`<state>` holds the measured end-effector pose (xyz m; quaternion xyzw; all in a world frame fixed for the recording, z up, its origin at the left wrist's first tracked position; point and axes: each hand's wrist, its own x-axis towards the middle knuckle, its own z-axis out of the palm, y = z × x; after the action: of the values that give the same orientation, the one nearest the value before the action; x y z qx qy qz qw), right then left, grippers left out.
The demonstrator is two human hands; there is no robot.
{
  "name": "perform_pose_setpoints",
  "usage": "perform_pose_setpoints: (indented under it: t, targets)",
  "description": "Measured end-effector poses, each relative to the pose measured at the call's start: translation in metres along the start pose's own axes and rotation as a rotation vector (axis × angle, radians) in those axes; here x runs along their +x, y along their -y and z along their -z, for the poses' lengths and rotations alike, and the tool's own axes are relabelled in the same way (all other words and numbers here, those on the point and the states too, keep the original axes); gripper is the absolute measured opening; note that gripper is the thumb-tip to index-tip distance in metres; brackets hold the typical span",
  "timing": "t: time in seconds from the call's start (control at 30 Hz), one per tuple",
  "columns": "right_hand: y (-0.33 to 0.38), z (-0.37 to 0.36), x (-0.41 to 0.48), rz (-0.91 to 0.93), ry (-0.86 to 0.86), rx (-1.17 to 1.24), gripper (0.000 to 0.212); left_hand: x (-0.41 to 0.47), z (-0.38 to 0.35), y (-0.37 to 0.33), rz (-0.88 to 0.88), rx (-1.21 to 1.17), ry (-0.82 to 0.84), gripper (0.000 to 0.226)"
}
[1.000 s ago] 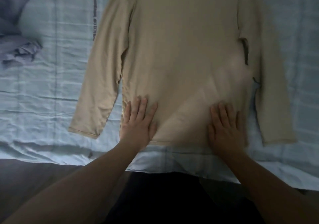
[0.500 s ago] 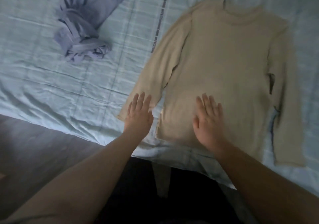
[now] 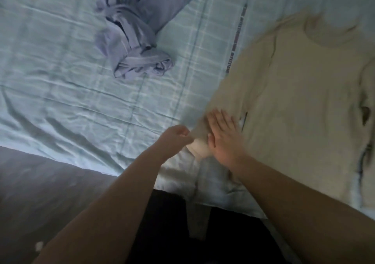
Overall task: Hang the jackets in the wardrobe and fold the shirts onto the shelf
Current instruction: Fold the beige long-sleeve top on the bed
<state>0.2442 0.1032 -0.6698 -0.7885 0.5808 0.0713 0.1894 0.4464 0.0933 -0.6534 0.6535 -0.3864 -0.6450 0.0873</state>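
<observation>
Left hand (image 3: 175, 139): previously flat, now pinching the sleeve cuff of the beige long-sleeved knit shirt (image 3: 304, 105).
Right hand (image 3: 223, 139): flat, fingers straight, pressing the same sleeve.
Shirt: spread at 2 o'clock on the pale-blue checked bedsheet (image 3: 60, 93).
Sheet edge: 6 o'clock, near both hands.
Open room: bare sheet at 9 o'clock.

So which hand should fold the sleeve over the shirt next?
Left: the left hand seems to pinch the sleeve at its end, while the right hand lies flat on it, holding nothing.
</observation>
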Motion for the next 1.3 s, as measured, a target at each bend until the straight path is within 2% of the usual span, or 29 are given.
perform_pose_setpoints:
  t: [0.1, 0.17, 0.33, 0.43, 0.53, 0.6, 0.7, 0.8, 0.87, 0.97, 1.1, 1.3]
  targets:
    - [0.023, 0.023, 0.022, -0.029, -0.01, 0.0, 0.057, -0.01, 0.045, -0.022, -0.102, -0.174, 0.063, 0.011]
    - [0.041, 0.039, 0.04, -0.058, -0.032, 0.035, 0.058, -0.013, 0.072, -0.037, -0.16, -0.203, 0.049, 0.01]
    - [0.083, 0.066, 0.093, -0.14, -0.079, 0.112, 0.063, -0.003, 0.125, -0.067, -0.205, -0.344, -0.104, 0.014]
    - [0.104, 0.069, 0.119, -0.197, -0.13, 0.098, 0.064, 0.01, 0.148, -0.073, -0.253, -0.43, -0.212, 0.004]
    - [0.118, 0.064, 0.138, -0.232, -0.147, 0.097, 0.066, 0.02, 0.163, -0.064, -0.319, -0.37, -0.329, 0.008]
    - [0.121, 0.054, 0.143, -0.236, -0.132, 0.102, 0.065, 0.029, 0.162, -0.05, -0.295, -0.304, -0.404, 0.005]
    - [0.118, 0.031, 0.147, -0.217, -0.041, 0.062, 0.063, 0.048, 0.156, -0.025, -0.145, -0.264, -0.408, 0.035]
    - [0.108, 0.009, 0.154, -0.196, 0.082, -0.028, 0.069, 0.072, 0.155, -0.005, -0.07, -0.218, -0.329, 0.051]
    - [0.103, 0.002, 0.158, -0.181, 0.097, -0.06, 0.072, 0.078, 0.156, -0.004, -0.05, -0.121, -0.301, 0.041]
    - [0.1, 0.003, 0.161, -0.151, 0.082, -0.068, 0.07, 0.082, 0.154, -0.006, -0.029, -0.133, -0.345, 0.014]
    - [0.098, 0.022, 0.156, -0.136, 0.005, -0.032, 0.061, 0.066, 0.144, -0.014, -0.075, -0.192, -0.427, 0.016]
    - [0.094, 0.04, 0.148, -0.088, -0.013, 0.017, 0.06, 0.029, 0.121, -0.014, -0.066, -0.254, -0.55, 0.01]
